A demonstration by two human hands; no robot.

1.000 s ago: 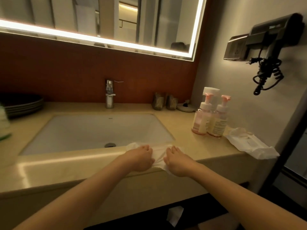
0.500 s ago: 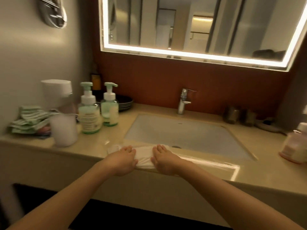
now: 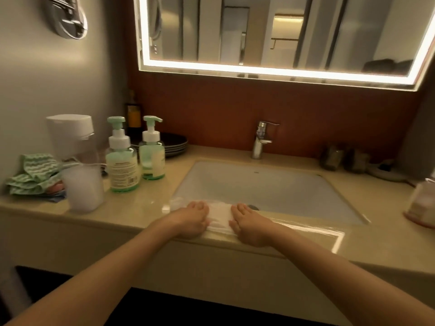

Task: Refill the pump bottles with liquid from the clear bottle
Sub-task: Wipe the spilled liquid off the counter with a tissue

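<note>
Head camera, looking down over a bathroom counter (image 3: 141,208) in warm, dim light. Two bare forearms reach forward from the bottom of the picture. The left hand (image 3: 190,223) and the right hand (image 3: 249,225) lie palm down, fingers straight and close together, pressing flat on a folded white cloth (image 3: 220,216). The cloth sits on the front lip of the counter, just in front of the sink (image 3: 259,184). Neither hand grips anything.

The pump bottles stand upright on the counter to the left of the sink, well apart from the hands. The nearer pump bottle (image 3: 122,165) has a label facing the camera. The farther pump bottle (image 3: 151,158) stands just beside it, towards the wall. Both have green pump heads and greenish contents.

Further left stands a frosted cup (image 3: 82,187). Just behind it is what looks like the clear bottle (image 3: 70,137), with a broad white cap, though its lower body is partly hidden and hard to make out. Green striped cloths (image 3: 35,175) are heaped by the left wall.

A stack of dark plates (image 3: 175,143) sits behind the pump bottles. A chrome tap (image 3: 260,140) rises behind the sink, under a mirror (image 3: 270,31) edged with light. A pink-tinted bottle (image 3: 421,208) is cut off at the right edge.
</note>
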